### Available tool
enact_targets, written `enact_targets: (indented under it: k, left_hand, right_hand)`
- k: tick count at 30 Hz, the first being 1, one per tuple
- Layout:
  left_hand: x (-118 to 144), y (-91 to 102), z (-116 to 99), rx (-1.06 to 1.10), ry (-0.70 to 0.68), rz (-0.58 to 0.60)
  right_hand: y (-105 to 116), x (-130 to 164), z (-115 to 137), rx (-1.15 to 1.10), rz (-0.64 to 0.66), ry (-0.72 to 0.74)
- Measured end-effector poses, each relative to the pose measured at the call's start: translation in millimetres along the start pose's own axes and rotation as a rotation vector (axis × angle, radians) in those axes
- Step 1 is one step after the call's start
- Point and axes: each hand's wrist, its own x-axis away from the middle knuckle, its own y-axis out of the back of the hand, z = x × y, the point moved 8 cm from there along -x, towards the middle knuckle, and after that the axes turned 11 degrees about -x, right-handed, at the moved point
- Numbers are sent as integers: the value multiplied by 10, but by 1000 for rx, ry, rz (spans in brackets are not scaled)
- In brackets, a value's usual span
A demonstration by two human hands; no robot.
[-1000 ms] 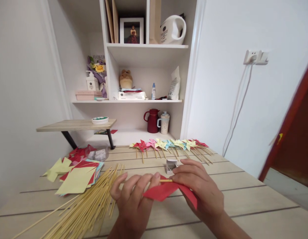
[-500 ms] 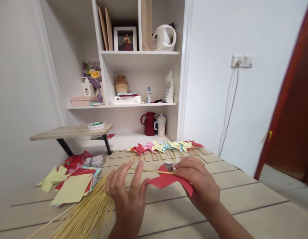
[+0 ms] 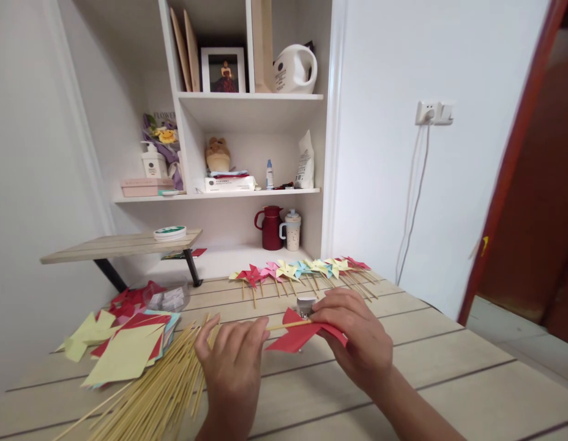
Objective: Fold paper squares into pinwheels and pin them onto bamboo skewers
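My right hand is closed on a red paper pinwheel, pressing a thin wooden stick against its middle. The stick runs left from there, and my left hand pinches its other end between thumb and fingers. Just behind the pinwheel sits a small open box with shiny little pieces at its front. To the left of my left hand lies a loose bundle of wooden sticks.
Finished pinwheels on sticks lie in a row along the table's back. Paper squares, red folded paper and a clear container are at the left, near a small raised shelf. Behind stand a dark red jug and a cup.
My left fingers, spread around the stick before, have closed onto its end. The pinwheel and my right hand stay together, and the whole view has shifted slightly.
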Motion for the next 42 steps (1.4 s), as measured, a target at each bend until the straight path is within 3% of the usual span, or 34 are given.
enact_targets:
  k: [12, 25, 36, 39, 42]
  left_hand:
    - [-118, 158, -144, -21, -13, -87]
    - [-25, 39, -97, -86, -16, -47]
    - [40, -55, -64, -106, -21, 28]
    - [85, -144, 25, -23, 74, 82]
    - [199, -389, 260, 224, 413, 254]
  right_hand:
    - [33, 25, -57, 35, -45, -76]
    - [-1, 87, -151, 51, 38, -34]
    - [37, 118, -184, 60, -31, -18]
    - [55, 130, -233, 89, -70, -60]
    - [114, 174, -354, 105, -151, -186]
